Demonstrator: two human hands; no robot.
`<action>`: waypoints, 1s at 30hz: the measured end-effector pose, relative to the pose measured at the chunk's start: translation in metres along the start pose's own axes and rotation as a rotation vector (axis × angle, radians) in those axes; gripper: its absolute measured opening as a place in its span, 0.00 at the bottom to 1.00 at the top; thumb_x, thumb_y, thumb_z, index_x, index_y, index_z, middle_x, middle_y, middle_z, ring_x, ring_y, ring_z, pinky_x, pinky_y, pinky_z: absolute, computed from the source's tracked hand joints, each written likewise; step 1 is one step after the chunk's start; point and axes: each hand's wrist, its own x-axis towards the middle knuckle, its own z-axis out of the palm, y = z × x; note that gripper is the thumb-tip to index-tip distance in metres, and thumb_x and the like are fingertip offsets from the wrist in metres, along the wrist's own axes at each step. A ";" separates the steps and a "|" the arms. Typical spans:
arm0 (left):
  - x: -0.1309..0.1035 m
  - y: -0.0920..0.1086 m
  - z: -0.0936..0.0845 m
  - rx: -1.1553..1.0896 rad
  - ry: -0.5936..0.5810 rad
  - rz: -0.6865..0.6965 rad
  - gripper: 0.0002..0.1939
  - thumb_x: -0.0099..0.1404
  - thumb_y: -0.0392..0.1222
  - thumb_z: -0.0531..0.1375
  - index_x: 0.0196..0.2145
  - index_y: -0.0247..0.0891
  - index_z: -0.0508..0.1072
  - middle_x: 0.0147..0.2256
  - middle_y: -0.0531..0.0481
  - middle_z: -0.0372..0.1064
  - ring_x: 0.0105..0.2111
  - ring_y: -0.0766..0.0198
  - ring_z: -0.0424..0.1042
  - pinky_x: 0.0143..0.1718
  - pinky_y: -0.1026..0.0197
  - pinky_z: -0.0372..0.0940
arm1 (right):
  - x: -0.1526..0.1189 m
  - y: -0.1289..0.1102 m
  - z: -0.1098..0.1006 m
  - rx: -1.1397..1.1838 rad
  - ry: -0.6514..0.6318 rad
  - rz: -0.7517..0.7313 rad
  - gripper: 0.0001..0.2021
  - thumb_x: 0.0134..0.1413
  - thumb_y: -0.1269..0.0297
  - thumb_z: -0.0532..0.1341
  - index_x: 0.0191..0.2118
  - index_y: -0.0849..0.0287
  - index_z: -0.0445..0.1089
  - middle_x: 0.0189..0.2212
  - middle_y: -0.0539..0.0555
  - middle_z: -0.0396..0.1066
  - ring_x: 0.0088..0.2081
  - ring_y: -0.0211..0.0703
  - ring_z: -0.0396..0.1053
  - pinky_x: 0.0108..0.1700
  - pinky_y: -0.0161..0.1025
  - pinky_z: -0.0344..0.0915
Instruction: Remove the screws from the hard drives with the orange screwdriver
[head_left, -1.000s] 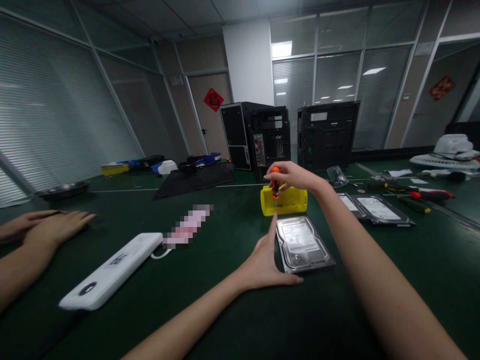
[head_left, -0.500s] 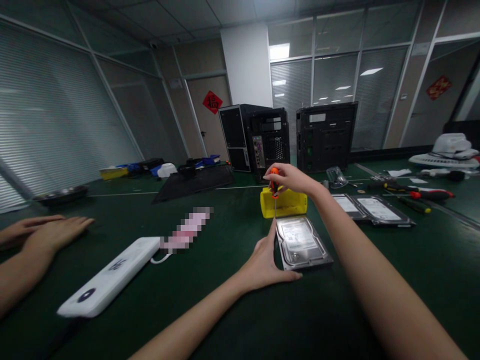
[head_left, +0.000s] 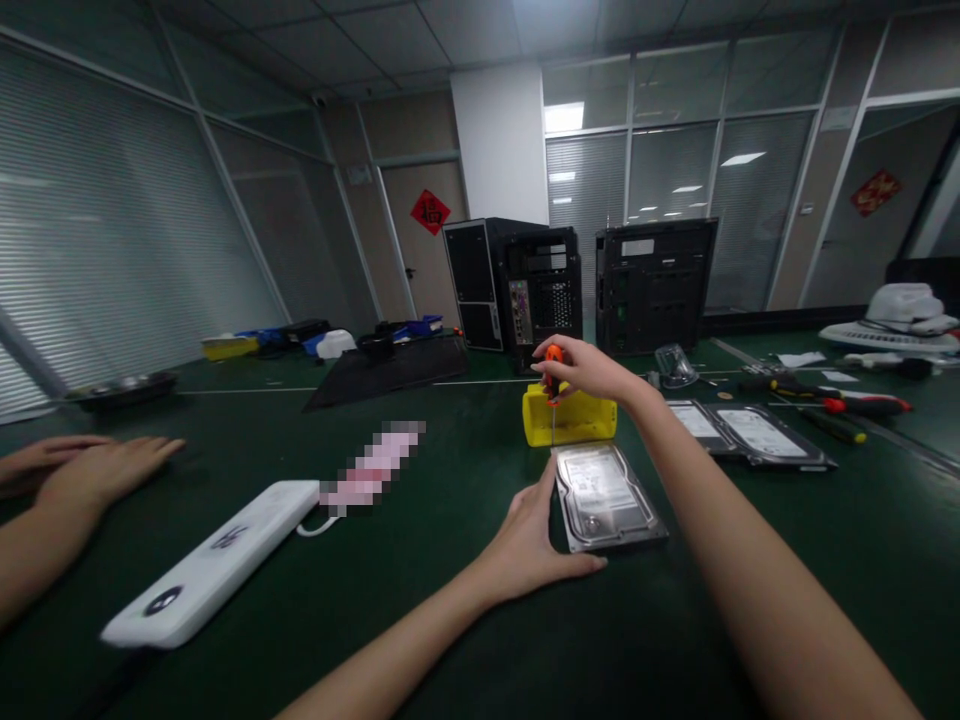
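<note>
Hard drive (head_left: 606, 500): lies label up on the green tabletop (head_left: 420, 560), our left hand (head_left: 525, 540) spread open, thumb by its near edge, forefinger along its left. Our right hand (head_left: 589, 370) grips an orange-and-black screwdriver (head_left: 554, 354), shaft downward at the far left corner; we cannot tell whether the tip is seated. Just behind, we note a yellow container (head_left: 577, 425); beyond our right forearm, more drives (head_left: 765, 435); farther back, two black computer cases (head_left: 472, 265).

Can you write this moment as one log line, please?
left hand: spread against hard drive | right hand: gripping orange screwdriver, shaft down by drive's far left corner | behind drive: yellow container
</note>
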 end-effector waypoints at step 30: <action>0.003 -0.009 0.001 0.066 0.042 0.019 0.61 0.42 0.63 0.64 0.63 0.38 0.35 0.63 0.39 0.36 0.62 0.43 0.37 0.59 0.42 0.42 | -0.004 0.035 -0.033 -0.242 -0.171 0.109 0.16 0.46 0.59 0.60 0.38 0.64 0.74 0.30 0.55 0.72 0.28 0.36 0.69 0.31 0.34 0.69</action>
